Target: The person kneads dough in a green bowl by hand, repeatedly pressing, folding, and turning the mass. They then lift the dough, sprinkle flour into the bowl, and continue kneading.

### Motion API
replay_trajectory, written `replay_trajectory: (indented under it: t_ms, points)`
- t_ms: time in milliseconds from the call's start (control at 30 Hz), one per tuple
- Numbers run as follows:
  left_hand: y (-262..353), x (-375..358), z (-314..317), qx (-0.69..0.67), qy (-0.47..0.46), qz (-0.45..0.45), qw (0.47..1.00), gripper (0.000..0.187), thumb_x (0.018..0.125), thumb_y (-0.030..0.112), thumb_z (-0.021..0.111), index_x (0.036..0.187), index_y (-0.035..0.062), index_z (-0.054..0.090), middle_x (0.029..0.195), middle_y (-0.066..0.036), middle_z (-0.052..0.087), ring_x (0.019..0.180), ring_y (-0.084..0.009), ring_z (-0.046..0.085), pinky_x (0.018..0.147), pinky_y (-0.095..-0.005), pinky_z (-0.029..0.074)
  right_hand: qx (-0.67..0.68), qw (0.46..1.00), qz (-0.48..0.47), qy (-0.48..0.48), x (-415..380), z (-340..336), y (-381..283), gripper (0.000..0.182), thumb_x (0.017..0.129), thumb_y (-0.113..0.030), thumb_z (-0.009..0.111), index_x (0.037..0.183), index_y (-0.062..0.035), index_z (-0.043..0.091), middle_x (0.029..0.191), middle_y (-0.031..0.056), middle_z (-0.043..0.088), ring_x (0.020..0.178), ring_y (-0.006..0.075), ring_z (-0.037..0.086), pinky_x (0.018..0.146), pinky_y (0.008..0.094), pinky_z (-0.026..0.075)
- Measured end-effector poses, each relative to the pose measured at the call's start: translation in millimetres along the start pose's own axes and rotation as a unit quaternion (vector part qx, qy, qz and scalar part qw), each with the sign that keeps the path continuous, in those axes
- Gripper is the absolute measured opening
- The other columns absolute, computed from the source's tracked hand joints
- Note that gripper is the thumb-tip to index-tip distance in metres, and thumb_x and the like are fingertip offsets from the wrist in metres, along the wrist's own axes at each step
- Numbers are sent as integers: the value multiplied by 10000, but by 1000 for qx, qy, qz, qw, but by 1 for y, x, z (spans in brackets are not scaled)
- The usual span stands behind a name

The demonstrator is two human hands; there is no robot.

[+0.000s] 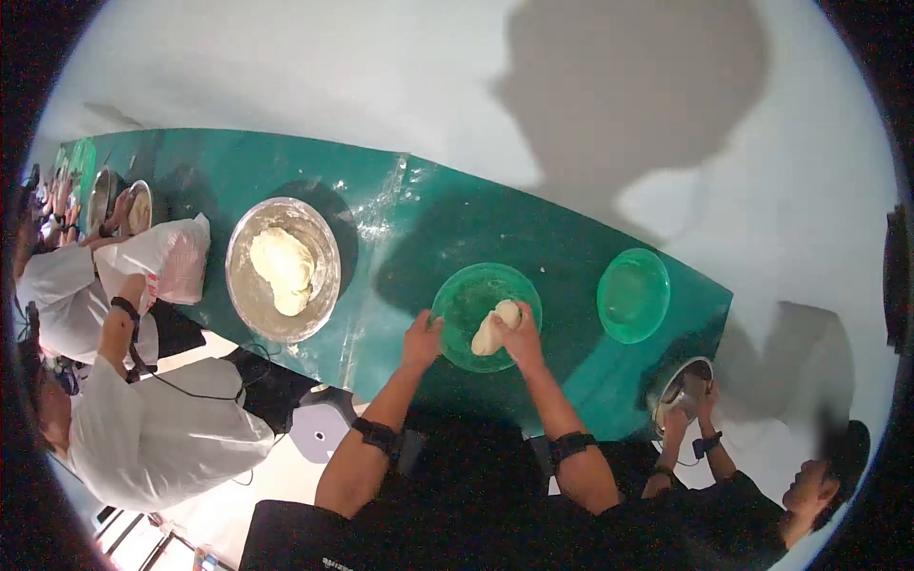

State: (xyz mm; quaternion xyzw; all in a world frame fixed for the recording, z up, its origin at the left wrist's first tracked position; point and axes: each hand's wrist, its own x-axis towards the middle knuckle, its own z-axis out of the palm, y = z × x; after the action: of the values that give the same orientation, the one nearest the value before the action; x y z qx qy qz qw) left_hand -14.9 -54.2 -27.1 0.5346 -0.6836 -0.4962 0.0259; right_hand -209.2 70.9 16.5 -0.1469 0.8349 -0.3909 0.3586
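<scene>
A green plastic bowl (455,287) stands on the table in front of me. My left hand (423,340) grips its left rim, fingers bent round the edge. Inside the bowl, my right hand (520,341) is closed round a pale, elongated lump of dough (490,335), which bulges out above and below the fingers. To the left, a wide metal bowl (328,238) dusted with flour holds a larger, uneven mass of dough (284,266). A second green bowl (633,297) sits at the right, apart from both hands.
The green table (390,276) carries scattered flour along a seam. At the right, a person's hands hold a metal bowl (684,390). At the left, people in white stand near a large white sack (176,259) and further metal bowls. A white wall runs behind the table.
</scene>
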Motion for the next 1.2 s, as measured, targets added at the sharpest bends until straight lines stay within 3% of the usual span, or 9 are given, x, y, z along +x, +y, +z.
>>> replay_trajectory:
  t_ms: [133,233,333,433,533,700,833,933,1200]
  points:
    - [7,-13,-6,-188,-102,-203,956,377,1022,380,595,1214,56,591,959,-183,689,751,-317,710,625,-402,562,117,990,-18,-82,-1,-13,13,538,895,-260,796,1320,-14,576,1193,186,676,1076,298,681,935,388,534]
    - [-7,-16,-9,-117,-122,-153,974,362,1029,381,592,1212,68,593,920,-134,677,719,-223,694,591,-349,558,-3,997,-11,-73,-10,-24,14,557,868,-181,808,1350,-16,584,1208,234,668,1135,357,663,969,407,528]
    - [-10,-22,-22,-208,-174,-174,947,368,1028,386,595,1192,57,605,912,-127,675,696,-237,688,590,-355,551,-183,976,-107,-53,-11,-28,6,764,839,-220,801,1478,-29,427,1421,228,555,1279,420,563,1009,465,516]
    - [-2,-37,-33,-234,-141,-156,949,321,998,333,627,1122,37,635,894,-144,689,720,-258,711,629,-376,558,-231,949,-209,-56,-11,-21,-13,877,804,-198,812,1523,-10,345,1482,251,484,1310,450,524,1013,497,521]
    - [-6,-34,-20,-44,-139,-64,987,260,953,265,650,1027,16,649,892,-174,710,777,-268,730,683,-419,564,-321,930,-170,-53,-5,12,10,1011,734,-109,860,1543,16,266,1517,276,391,1316,448,519,1003,449,535]
    - [-66,-32,32,-145,-42,-83,985,238,900,212,698,955,-6,622,902,-202,722,749,-290,732,749,-471,569,-422,887,-153,-110,-2,17,-23,1015,703,-163,886,1504,-7,282,1436,286,429,1235,467,578,962,517,556]
    - [3,-34,-5,-116,-76,-91,986,255,910,199,710,1008,-13,607,912,-198,719,745,-310,738,751,-460,582,-504,848,-96,-129,20,43,-28,967,676,-189,901,1447,-39,337,1378,292,466,1094,441,666,887,550,583]
    - [-6,-36,-2,-45,-83,-43,995,241,942,186,683,1054,-8,592,929,-191,725,770,-293,749,709,-438,594,-492,853,-114,-131,31,54,-27,958,666,-213,906,1432,-59,351,1352,289,495,1021,417,698,839,524,598]
    - [-11,-43,-16,-84,-122,-71,986,212,950,166,666,1106,27,627,957,-167,734,762,-268,752,672,-391,594,-388,909,-82,-127,12,38,3,937,714,-341,907,1410,-25,365,1327,310,544,1166,444,630,907,564,545]
